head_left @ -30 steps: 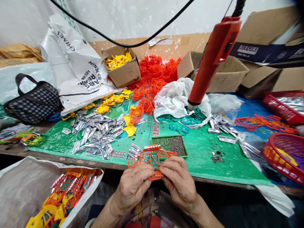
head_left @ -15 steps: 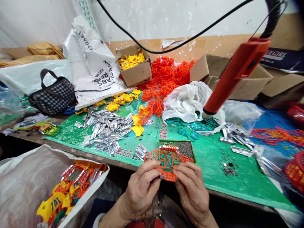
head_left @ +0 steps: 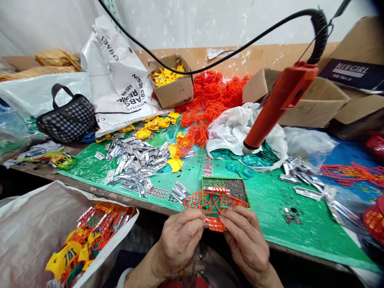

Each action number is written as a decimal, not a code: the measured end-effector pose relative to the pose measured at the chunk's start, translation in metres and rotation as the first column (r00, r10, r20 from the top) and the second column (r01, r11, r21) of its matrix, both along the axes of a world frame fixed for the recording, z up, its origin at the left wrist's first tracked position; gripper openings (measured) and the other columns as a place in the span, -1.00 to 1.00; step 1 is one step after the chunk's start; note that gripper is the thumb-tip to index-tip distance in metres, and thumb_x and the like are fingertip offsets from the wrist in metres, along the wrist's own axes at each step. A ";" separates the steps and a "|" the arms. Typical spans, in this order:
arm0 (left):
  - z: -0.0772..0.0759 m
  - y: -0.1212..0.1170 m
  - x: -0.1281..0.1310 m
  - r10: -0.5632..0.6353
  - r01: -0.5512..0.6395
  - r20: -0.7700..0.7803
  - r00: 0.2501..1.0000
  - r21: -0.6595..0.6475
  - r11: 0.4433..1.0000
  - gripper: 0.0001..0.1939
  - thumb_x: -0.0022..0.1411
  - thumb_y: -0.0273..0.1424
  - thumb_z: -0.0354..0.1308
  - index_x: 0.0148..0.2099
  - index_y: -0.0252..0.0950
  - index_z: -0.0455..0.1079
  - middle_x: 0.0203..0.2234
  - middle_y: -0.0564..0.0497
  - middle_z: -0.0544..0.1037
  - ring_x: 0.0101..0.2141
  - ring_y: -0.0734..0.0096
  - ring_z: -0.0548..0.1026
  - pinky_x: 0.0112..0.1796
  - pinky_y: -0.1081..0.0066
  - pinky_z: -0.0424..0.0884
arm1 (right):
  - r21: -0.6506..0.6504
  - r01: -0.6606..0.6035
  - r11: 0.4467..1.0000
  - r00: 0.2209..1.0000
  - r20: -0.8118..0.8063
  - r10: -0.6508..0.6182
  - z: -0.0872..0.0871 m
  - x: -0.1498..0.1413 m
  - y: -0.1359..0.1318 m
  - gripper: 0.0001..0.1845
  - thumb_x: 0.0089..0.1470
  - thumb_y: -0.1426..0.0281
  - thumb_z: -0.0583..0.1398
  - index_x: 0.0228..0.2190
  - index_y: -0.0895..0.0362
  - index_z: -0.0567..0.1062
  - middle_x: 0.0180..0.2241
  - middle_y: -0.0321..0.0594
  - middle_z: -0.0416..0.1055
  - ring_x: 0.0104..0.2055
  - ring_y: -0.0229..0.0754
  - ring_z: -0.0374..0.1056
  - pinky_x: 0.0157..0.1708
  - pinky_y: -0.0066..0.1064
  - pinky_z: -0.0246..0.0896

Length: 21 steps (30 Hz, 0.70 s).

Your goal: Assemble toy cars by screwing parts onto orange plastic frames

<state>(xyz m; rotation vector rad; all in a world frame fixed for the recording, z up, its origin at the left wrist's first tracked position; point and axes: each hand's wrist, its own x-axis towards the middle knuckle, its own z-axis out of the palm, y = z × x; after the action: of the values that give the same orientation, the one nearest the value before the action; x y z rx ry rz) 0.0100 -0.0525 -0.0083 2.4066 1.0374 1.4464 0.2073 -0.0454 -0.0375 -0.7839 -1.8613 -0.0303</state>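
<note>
1. Orange plastic frame (head_left: 215,203) sits between both hands at the near edge of the table, with silver strips along its far and near sides.
2. The left hand (head_left: 183,236) pinches its near left part between thumb and fingers.
3. The right hand (head_left: 247,240) grips its near right part, fingertips bunched close together.
4. Just beyond, partly hidden by the frame, a green tray (head_left: 224,178) holds small dark screws (head_left: 236,185).
5. Left of the tray lies a small bunch of silver plates (head_left: 180,192); a larger silver pile (head_left: 132,164) spreads farther left.
6. A red screwdriver (head_left: 279,106) hangs tilted on the far right, its tip in front of a white plastic bag (head_left: 231,124).
7. On the far side, an orange heap (head_left: 217,94) lies beside a cardboard box (head_left: 177,94) of yellow parts (head_left: 166,77).
8. At near left, an open sack (head_left: 27,224) holds orange, yellow and silver pieces.
</note>
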 end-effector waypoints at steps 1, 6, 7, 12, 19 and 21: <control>0.000 0.000 0.000 0.003 -0.003 -0.009 1.000 0.004 1.000 -0.76 0.25 -0.67 0.07 -0.11 -0.29 0.39 -0.34 -0.05 0.61 -0.34 0.44 0.60 -0.31 0.52 0.56 | -0.002 -0.005 1.000 1.000 0.009 0.005 0.000 0.001 0.000 -0.68 0.15 0.62 0.19 -0.07 0.17 0.53 -0.26 -0.09 0.59 -0.13 -0.06 0.42 -0.24 -0.21 0.42; 0.009 -0.003 0.001 -0.006 -0.001 -0.088 0.996 -0.085 0.996 -0.73 0.25 -0.67 0.06 -0.06 -0.32 0.39 -0.32 -0.08 0.61 -0.31 0.37 0.60 -0.25 0.45 0.55 | -0.049 -0.013 0.999 1.000 0.012 0.014 0.007 0.000 -0.006 -0.81 0.16 0.59 0.18 -0.20 0.19 0.53 -0.33 -0.12 0.58 -0.27 -0.11 0.43 -0.22 -0.18 0.34; 0.013 -0.005 0.000 -0.028 0.011 -0.118 0.993 -0.139 0.990 -0.72 0.25 -0.66 0.05 -0.04 -0.31 0.39 -0.31 -0.08 0.61 -0.30 0.36 0.60 -0.24 0.44 0.54 | -0.075 -0.029 0.997 0.999 0.014 0.030 0.009 0.000 -0.008 -0.84 0.16 0.59 0.18 -0.22 0.20 0.52 -0.36 -0.12 0.56 -0.29 -0.12 0.42 -0.25 -0.21 0.32; 0.030 -0.010 -0.007 -0.279 0.210 -0.170 0.945 -0.339 0.917 -0.81 0.25 -0.60 0.07 -0.23 -0.23 0.43 -0.46 0.02 0.54 -0.42 0.38 0.52 -0.35 0.47 0.47 | -0.242 -0.228 0.943 0.972 -0.004 0.234 0.021 -0.004 -0.016 -0.89 0.25 0.46 0.13 -0.34 0.16 0.43 -0.49 -0.23 0.43 -0.41 -0.20 0.31 -0.39 -0.31 0.21; 0.035 -0.010 0.001 -0.335 0.269 -0.025 0.942 -0.540 0.797 -0.82 0.20 -0.56 0.09 -0.41 -0.19 0.37 -0.50 0.08 0.50 -0.47 0.41 0.43 -0.43 0.51 0.37 | -0.440 -0.306 0.845 0.939 0.005 0.343 0.041 -0.001 -0.019 -0.82 0.31 0.41 0.07 -0.37 0.13 0.36 -0.51 -0.29 0.35 -0.42 -0.26 0.26 -0.38 -0.37 0.18; 0.036 -0.012 0.005 -0.301 0.207 -0.005 0.954 -0.714 0.668 -0.79 0.18 -0.58 0.09 -0.47 -0.23 0.32 -0.54 0.13 0.43 -0.51 0.48 0.35 -0.47 0.54 0.27 | -0.556 -0.303 0.774 0.932 -0.002 0.363 0.044 0.002 -0.019 -0.81 0.31 0.39 0.07 -0.37 0.12 0.37 -0.48 -0.29 0.35 -0.38 -0.26 0.28 -0.33 -0.38 0.21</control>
<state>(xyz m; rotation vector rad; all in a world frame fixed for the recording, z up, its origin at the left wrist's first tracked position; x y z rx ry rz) 0.0153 -0.0645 0.0274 1.9548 0.9828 0.6203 0.2089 -0.0644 0.0067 -0.8280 -2.1158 0.7392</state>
